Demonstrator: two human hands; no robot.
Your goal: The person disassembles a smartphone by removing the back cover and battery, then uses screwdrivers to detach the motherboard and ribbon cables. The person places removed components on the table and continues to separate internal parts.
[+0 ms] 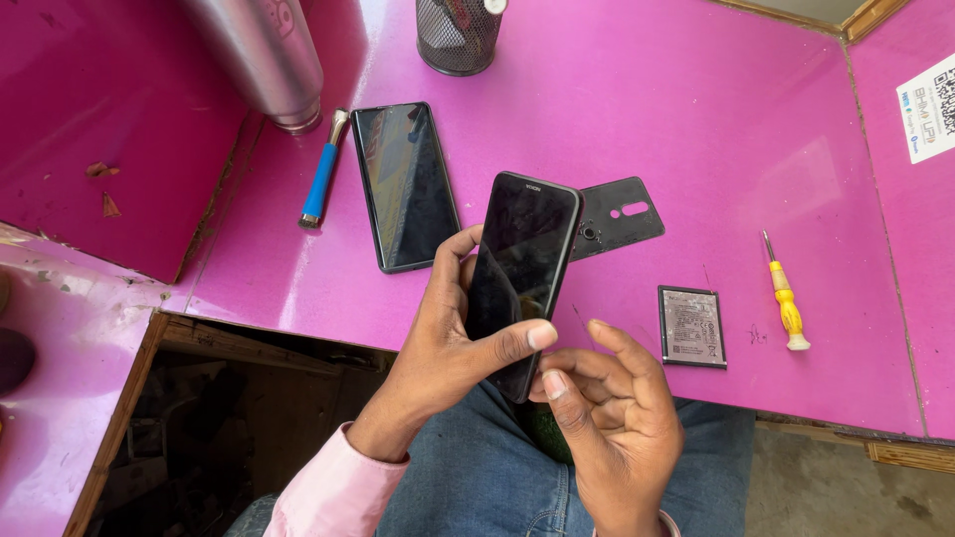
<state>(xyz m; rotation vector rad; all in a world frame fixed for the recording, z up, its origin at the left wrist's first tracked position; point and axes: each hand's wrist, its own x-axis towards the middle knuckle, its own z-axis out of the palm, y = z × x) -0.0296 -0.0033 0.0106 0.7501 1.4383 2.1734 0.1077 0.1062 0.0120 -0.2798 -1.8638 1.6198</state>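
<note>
While gripped only along its edges, black phone (pixel 519 273) could slip out: held tilted above the lap and the table edge, nothing under its lower end but jeans (pixel 477 467). Dark open gap (pixel 229 428) in the bench lies lower left; a drop that way likely means a lost or cracked unit.

Left to right across the scene:
- Steel flask (pixel 261 60) standing at upper left, blue-handled tool (pixel 321 179) lying just beside its base. Knocked flask could roll onto the second phone (pixel 405 184), flat and screen-up on the pink table (pixel 716 109).
- Left hand (pixel 448 338) wrapped around the black phone from the left: thumb across the lower screen, fingers curled behind, closed firmly on it. Wrist bent upward, pink sleeve (pixel 328 492) at the forearm.
- Right hand (pixel 612 418) palm up at the phone's lower right corner, fingers half curled, thumb tip touching the bottom edge. Seems to hold nothing itself; possibly a thin pin near the index finger, too small to tell. Prying too hard at that edge risks a nicked frame or a jabbed thumb.
- Back cover (pixel 622 214) lying behind the phone, partly hidden by it.
- Loose battery (pixel 691 326) near the table's front edge, yellow screwdriver (pixel 786 298) just right of it. An elbow sweep could push either off; a sharp tip near a bare cell is a puncture risk.
</note>
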